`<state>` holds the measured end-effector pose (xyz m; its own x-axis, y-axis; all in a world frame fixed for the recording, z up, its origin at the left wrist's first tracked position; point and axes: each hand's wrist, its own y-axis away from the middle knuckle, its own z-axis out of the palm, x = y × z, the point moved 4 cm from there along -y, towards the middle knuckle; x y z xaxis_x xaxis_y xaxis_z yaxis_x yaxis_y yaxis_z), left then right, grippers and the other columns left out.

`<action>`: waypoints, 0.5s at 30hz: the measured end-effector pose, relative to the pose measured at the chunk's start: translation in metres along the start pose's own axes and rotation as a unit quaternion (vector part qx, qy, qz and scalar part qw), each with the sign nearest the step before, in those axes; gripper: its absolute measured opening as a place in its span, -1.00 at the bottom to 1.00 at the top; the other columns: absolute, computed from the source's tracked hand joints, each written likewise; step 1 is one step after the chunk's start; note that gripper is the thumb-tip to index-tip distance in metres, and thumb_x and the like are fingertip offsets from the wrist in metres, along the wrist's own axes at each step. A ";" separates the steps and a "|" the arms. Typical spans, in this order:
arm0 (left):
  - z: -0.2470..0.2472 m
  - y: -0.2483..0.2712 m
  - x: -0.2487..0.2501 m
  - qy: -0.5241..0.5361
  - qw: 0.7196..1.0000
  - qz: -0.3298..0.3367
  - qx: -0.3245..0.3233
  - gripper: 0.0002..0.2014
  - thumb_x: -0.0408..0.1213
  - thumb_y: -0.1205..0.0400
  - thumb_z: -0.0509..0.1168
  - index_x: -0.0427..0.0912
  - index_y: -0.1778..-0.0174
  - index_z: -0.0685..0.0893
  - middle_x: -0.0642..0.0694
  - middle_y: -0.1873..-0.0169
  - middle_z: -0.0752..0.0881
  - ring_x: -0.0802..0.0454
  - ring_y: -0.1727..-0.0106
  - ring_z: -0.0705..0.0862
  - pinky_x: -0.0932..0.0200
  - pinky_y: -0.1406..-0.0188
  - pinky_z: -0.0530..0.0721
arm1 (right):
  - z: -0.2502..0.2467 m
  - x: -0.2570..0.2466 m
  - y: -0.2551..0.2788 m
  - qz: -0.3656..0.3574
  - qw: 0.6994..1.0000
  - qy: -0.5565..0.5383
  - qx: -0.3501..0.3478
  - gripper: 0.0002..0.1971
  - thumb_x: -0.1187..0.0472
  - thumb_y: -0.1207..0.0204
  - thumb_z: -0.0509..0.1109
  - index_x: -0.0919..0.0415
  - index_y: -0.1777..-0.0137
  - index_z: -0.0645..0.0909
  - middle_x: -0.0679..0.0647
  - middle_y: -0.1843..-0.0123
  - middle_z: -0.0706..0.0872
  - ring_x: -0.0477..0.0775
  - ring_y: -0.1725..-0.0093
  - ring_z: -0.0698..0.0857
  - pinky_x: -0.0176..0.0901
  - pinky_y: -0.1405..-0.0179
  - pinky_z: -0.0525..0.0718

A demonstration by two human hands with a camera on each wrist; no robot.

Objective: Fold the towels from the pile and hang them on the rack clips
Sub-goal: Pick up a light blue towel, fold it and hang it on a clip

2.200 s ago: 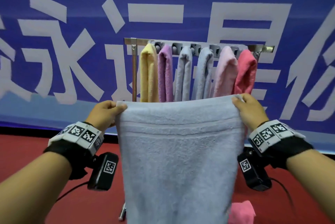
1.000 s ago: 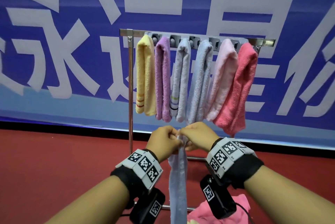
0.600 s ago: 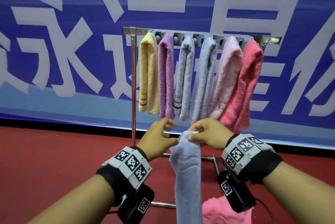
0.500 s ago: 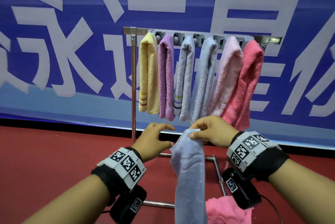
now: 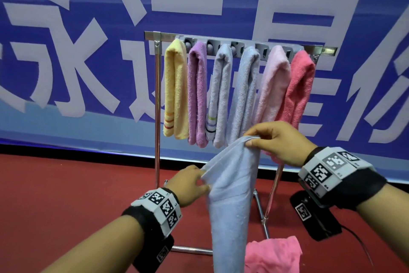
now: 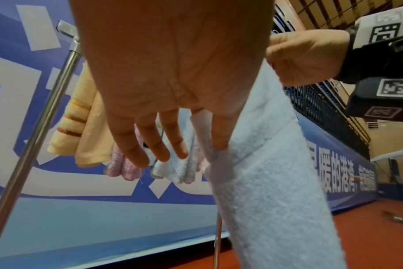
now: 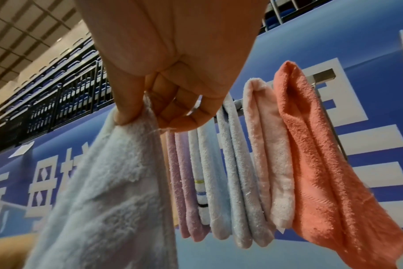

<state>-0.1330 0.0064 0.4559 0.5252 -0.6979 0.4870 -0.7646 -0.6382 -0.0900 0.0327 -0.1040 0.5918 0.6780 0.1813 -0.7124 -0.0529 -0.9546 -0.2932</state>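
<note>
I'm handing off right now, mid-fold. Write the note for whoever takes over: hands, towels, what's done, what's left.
Right hand pinches the top corner of the light blue towel, which hangs down lengthwise.
Left hand grips its left edge lower down.
Done: six folded towels hang on the rack, yellow through coral.
Left: finish folding this towel and hang it; a pink towel still lies on the floor. Whether a clip is free cannot be told.

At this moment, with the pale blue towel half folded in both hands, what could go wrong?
1. The right hand only pinches the pale blue towel at its top corner; the long hanging part may slip free or unfold.
2. The left hand holds just a side edge, so the fold may end up uneven.
3. The rack already carries six towels side by side; I see no free clip.
</note>
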 end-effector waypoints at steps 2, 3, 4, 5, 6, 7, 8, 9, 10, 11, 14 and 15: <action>-0.021 0.001 0.001 0.039 0.998 0.008 0.055 -0.76 -0.08 -0.58 0.36 -0.20 0.21 0.69 0.04 0.31 0.52 0.14 0.24 0.56 0.24 0.20 0.45 | -0.011 0.006 0.004 0.016 0.999 0.031 0.018 -0.89 0.46 -0.48 0.42 0.28 0.13 0.71 -0.24 0.61 0.62 -0.36 0.58 0.55 -0.55 0.51 0.46; -0.032 0.002 0.002 0.053 0.996 0.005 0.076 -0.73 -0.07 -0.58 0.38 -0.21 0.28 0.66 0.06 0.36 0.50 0.16 0.31 0.52 0.22 0.23 0.41 | -0.016 0.009 0.005 0.023 0.998 0.059 0.028 -0.88 0.43 -0.46 0.45 0.20 0.18 0.72 -0.20 0.57 0.65 -0.35 0.55 0.55 -0.54 0.46 0.45; -0.043 0.003 0.004 0.067 0.994 0.004 0.091 -0.71 -0.05 -0.58 0.38 -0.20 0.32 0.64 0.08 0.37 0.48 0.17 0.32 0.50 0.21 0.21 0.39 | -0.019 0.014 0.005 0.030 0.995 0.083 0.038 -0.86 0.39 -0.44 0.49 0.13 0.22 0.73 -0.13 0.50 0.69 -0.33 0.50 0.56 -0.48 0.40 0.47; -0.054 0.005 0.007 0.080 0.992 0.006 0.099 -0.70 -0.04 -0.58 0.38 -0.15 0.37 0.61 0.09 0.37 0.46 0.19 0.33 0.48 0.21 0.20 0.38 | -0.022 0.018 0.005 0.041 0.994 0.091 0.049 -0.85 0.36 -0.42 0.52 0.08 0.26 0.73 -0.01 0.43 0.74 -0.28 0.44 0.57 -0.37 0.34 0.52; -0.064 0.006 0.013 0.089 0.990 0.020 0.107 -0.68 -0.03 -0.58 0.37 -0.07 0.45 0.54 0.10 0.39 0.45 0.21 0.34 0.46 0.20 0.20 0.38 | -0.023 0.021 0.005 0.056 0.993 0.085 0.063 -0.86 0.33 -0.41 0.53 0.07 0.28 0.73 0.16 0.37 0.76 -0.13 0.39 0.59 -0.25 0.32 0.53; -0.074 0.008 0.019 0.092 0.989 0.039 0.111 -0.63 -0.04 -0.59 0.35 -0.01 0.51 0.46 0.08 0.40 0.44 0.21 0.34 0.45 0.18 0.21 0.40 | -0.024 0.023 0.005 0.070 0.992 0.073 0.079 -0.88 0.30 -0.41 0.53 0.08 0.28 0.73 0.30 0.34 0.74 0.02 0.37 0.57 -0.17 0.33 0.51; -0.083 0.010 0.026 0.091 0.987 0.063 0.118 -0.60 -0.05 -0.60 0.34 0.01 0.54 0.40 0.06 0.41 0.43 0.19 0.33 0.45 0.18 0.21 0.42 | -0.025 0.023 0.005 0.077 0.991 0.060 0.095 -0.90 0.28 -0.41 0.54 0.11 0.29 0.73 0.35 0.36 0.70 0.06 0.38 0.53 -0.15 0.38 0.47; -0.092 0.012 0.031 0.089 0.984 0.080 0.131 -0.59 -0.08 -0.61 0.33 0.03 0.54 0.39 0.03 0.41 0.44 0.16 0.31 0.46 0.17 0.20 0.45 | -0.026 0.021 0.005 0.078 0.990 0.047 0.106 -0.91 0.27 -0.40 0.54 0.13 0.29 0.72 0.30 0.42 0.65 0.06 0.41 0.50 -0.18 0.44 0.43; -0.099 0.013 0.034 0.090 0.980 0.093 0.148 -0.61 -0.11 -0.62 0.33 0.06 0.54 0.40 0.02 0.40 0.46 0.12 0.28 0.48 0.17 0.16 0.47 | -0.026 0.020 0.005 0.078 0.990 0.036 0.115 -0.92 0.27 -0.40 0.54 0.17 0.29 0.72 0.19 0.49 0.62 0.03 0.47 0.47 -0.25 0.52 0.40; -0.106 0.014 0.037 0.098 0.976 0.098 0.166 -0.64 -0.13 -0.62 0.33 0.09 0.51 0.46 0.01 0.37 0.50 0.09 0.24 0.52 0.16 0.11 0.51 | -0.027 0.018 0.005 0.079 0.989 0.028 0.119 -0.92 0.27 -0.39 0.54 0.21 0.29 0.71 0.06 0.57 0.59 -0.01 0.56 0.44 -0.31 0.61 0.36; -0.116 0.014 0.034 0.167 0.961 0.084 0.206 -0.87 -0.17 -0.59 0.39 -0.04 0.28 0.73 -0.15 0.23 0.68 -0.06 0.13 0.64 -0.01 -0.02 0.63 | -0.027 0.013 -0.001 0.069 0.989 0.009 0.129 -0.92 0.30 -0.41 0.53 0.30 0.25 0.71 -0.09 0.68 0.52 -0.10 0.67 0.38 -0.38 0.70 0.34; -0.118 0.014 0.033 0.189 0.955 0.077 0.216 -0.84 -0.16 -0.56 0.42 -0.18 0.22 0.77 -0.30 0.23 0.68 -0.11 0.18 0.63 -0.09 0.02 0.64 | -0.027 0.011 -0.003 0.060 0.990 0.000 0.131 -0.93 0.32 -0.41 0.52 0.32 0.24 0.71 -0.08 0.67 0.53 -0.13 0.68 0.40 -0.40 0.68 0.37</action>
<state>-0.1708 0.0128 0.5730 0.1842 -0.6800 0.7097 -0.5543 -0.6682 -0.4963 0.0601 -0.1058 0.6024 0.6554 0.0704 -0.7520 -0.3212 -0.8752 -0.3618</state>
